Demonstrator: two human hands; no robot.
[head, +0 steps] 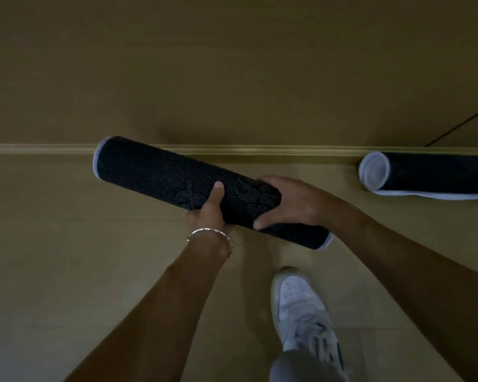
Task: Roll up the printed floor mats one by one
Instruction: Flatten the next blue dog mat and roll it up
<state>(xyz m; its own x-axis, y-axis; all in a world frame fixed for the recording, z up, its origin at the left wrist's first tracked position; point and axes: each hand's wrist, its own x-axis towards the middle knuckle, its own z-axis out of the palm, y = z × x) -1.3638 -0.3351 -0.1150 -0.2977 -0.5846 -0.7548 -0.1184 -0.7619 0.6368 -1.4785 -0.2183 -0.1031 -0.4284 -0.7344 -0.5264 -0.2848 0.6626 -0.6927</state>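
**Q:** Where was the rolled mat point(163, 177)?
**A:** Held off the floor point(53, 271), slanting from upper left to lower right, dotted backing outward.

**Q:** How did the hands lie?
**A:** The left hand point(210, 213), bracelet point(213, 235) at the wrist, cupped the roll from below with its thumb over the top. The right hand point(290, 202) was curled over it just beside.

**Q:** Anything else?
**A:** A second rolled mat point(436, 172) lay by the baseboard point(39, 148); a white shoe point(301, 307) stood below.
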